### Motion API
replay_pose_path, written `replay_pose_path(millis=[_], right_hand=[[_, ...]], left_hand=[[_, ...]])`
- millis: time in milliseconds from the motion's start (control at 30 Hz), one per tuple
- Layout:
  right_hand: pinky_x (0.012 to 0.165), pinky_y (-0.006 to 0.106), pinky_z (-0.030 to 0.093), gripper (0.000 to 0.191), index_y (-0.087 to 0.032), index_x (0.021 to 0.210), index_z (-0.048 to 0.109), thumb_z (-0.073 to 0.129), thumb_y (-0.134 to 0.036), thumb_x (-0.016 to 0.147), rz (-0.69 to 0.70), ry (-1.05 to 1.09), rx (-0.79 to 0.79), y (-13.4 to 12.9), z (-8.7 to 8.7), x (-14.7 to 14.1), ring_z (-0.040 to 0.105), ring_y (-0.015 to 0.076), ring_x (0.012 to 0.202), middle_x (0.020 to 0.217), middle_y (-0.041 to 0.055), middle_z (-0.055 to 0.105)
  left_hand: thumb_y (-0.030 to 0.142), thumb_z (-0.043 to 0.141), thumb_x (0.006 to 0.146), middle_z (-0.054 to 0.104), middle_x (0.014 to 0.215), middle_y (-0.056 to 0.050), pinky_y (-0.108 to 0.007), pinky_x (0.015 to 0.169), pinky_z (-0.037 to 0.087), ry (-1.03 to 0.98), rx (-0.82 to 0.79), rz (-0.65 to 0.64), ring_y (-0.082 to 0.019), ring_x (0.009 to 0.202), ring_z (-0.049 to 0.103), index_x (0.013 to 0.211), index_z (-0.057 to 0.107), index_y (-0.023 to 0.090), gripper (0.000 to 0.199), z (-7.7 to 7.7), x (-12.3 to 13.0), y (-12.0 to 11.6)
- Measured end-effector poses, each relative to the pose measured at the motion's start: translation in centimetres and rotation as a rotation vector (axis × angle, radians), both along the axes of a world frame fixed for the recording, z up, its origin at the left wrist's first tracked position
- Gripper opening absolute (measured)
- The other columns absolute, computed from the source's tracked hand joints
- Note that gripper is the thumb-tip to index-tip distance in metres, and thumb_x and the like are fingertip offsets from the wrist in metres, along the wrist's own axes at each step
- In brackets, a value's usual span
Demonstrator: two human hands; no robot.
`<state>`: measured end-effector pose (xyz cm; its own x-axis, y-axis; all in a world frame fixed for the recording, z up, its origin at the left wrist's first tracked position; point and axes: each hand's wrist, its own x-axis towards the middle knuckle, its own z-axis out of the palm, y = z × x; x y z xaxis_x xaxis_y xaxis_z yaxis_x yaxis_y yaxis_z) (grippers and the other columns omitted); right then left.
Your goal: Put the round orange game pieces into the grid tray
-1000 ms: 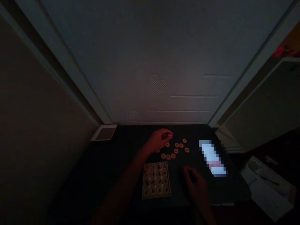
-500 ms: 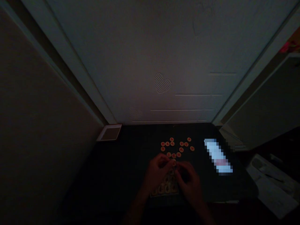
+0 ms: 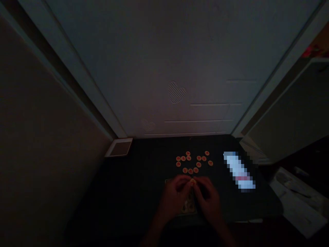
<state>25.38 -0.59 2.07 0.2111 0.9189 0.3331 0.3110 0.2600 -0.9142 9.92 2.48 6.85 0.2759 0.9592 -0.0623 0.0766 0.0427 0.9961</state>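
Both my left hand and my right hand are closed, their fingertips meeting on one small round disc with a reddish mark. Beneath them lies a light patterned sheet, largely covered by my left hand. Beyond my fingers, several similar round discs with red marks are scattered on the dark table. The picture is dim, so the marks are hard to make out.
The dark table stands against a pale panel with embossed hearts. A white-rimmed tray sits at its back left corner. A bright, pixelated oblong lies on the right. White items are beyond the right edge.
My hands have come slightly nearer to me with the disc between them, and more of the sheet's upper left corner shows. The scattered discs have not moved on the table.
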Motion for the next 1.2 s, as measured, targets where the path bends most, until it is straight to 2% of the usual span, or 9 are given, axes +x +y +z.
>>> replay_pose_path(millis=[167,333,400,500,633,767,900,1067,1200], right_hand=[[0.086,0.035,0.057,0.023,-0.026,0.108,0.075,0.068,-0.04,0.091,0.024,0.015,-0.018,-0.1,-0.2,0.0,0.07,0.0239,0.098,0.105,0.0075,0.073],[0.084,0.034,0.058,0.022,-0.024,0.104,0.076,0.067,-0.04,0.092,0.029,0.034,-0.037,-0.2,-0.4,-0.1,0.07,0.0232,0.095,0.101,0.0075,0.074],[0.084,0.033,0.058,0.022,-0.024,0.104,0.076,0.066,-0.04,0.093,0.029,0.03,-0.055,-0.1,-0.4,-0.2,0.071,0.0232,0.095,0.101,0.0075,0.075],[0.083,0.034,0.059,0.026,-0.023,0.105,0.075,0.064,-0.043,0.094,0.025,0.069,-0.094,-0.1,-0.5,-0.3,0.072,0.0238,0.094,0.1,0.0075,0.076],[0.084,0.036,0.061,0.032,-0.023,0.111,0.073,0.063,-0.048,0.094,0.036,0.148,-0.181,-0.2,-0.7,-0.4,0.074,0.0257,0.096,0.106,0.0088,0.077],[0.084,0.036,0.061,0.034,-0.022,0.111,0.072,0.065,-0.05,0.092,0.024,0.163,-0.208,-0.3,-0.9,-0.4,0.073,0.0266,0.099,0.107,0.0095,0.077],[0.084,0.036,0.061,0.034,-0.022,0.109,0.073,0.066,-0.05,0.091,-0.006,0.165,-0.208,-0.2,-1.1,-0.4,0.074,0.0262,0.098,0.106,0.0093,0.078],[0.081,0.036,0.062,0.036,-0.021,0.109,0.074,0.065,-0.051,0.091,-0.022,0.142,-0.201,-0.2,-0.7,-0.5,0.074,0.0267,0.098,0.106,0.01,0.078],[0.083,0.036,0.061,0.032,-0.023,0.106,0.077,0.063,-0.049,0.093,-0.01,0.078,-0.131,-0.1,-0.3,-0.3,0.073,0.0259,0.097,0.104,0.0093,0.078]], left_hand=[[0.035,0.064,0.091,0.079,0.103,-0.006,-0.034,0.088,0.06,0.007,0.003,0.008,-0.022,0.096,0.076,0.102,0.07,0.021,0.019,-0.2,0.1,-0.3],[0.034,0.063,0.093,0.079,0.099,-0.002,-0.033,0.089,0.058,0.249,0.196,-0.009,-0.021,0.093,0.074,0.098,0.075,0.027,0.016,-0.6,-0.7,-0.3],[0.033,0.063,0.092,0.079,0.1,-0.001,-0.035,0.09,0.058,0.348,0.296,0.011,-0.021,0.094,0.073,0.099,0.075,0.028,0.015,-0.5,-1.6,-0.2],[0.031,0.061,0.093,0.076,0.102,-0.003,-0.038,0.093,0.057,0.45,0.443,0.116,-0.022,0.097,0.071,0.1,0.073,0.027,0.015,-0.8,-3.9,0.1],[0.03,0.062,0.093,0.07,0.12,-0.005,-0.044,0.1,0.054,0.554,0.553,0.195,-0.025,0.114,0.064,0.111,0.069,0.028,0.019,-2.1,-7.1,-0.1],[0.031,0.064,0.092,0.062,0.135,-0.005,-0.046,0.104,0.052,0.635,0.513,0.128,-0.026,0.124,0.06,0.128,0.061,0.031,0.036,-4.3,-8.8,-1.1],[0.031,0.062,0.094,0.063,0.135,-0.005,-0.049,0.106,0.049,0.685,0.49,0.129,-0.027,0.125,0.059,0.132,0.057,0.031,0.039,-5.6,-9.0,-1.7],[0.033,0.061,0.094,0.067,0.132,-0.004,-0.049,0.104,0.051,0.717,0.481,0.139,-0.026,0.121,0.062,0.129,0.061,0.03,0.036,-5.4,-8.7,-1.4],[0.033,0.061,0.093,0.067,0.131,-0.005,-0.05,0.104,0.05,0.713,0.477,0.127,-0.027,0.121,0.063,0.13,0.061,0.03,0.037,-5.2,-8.7,-1.3]])
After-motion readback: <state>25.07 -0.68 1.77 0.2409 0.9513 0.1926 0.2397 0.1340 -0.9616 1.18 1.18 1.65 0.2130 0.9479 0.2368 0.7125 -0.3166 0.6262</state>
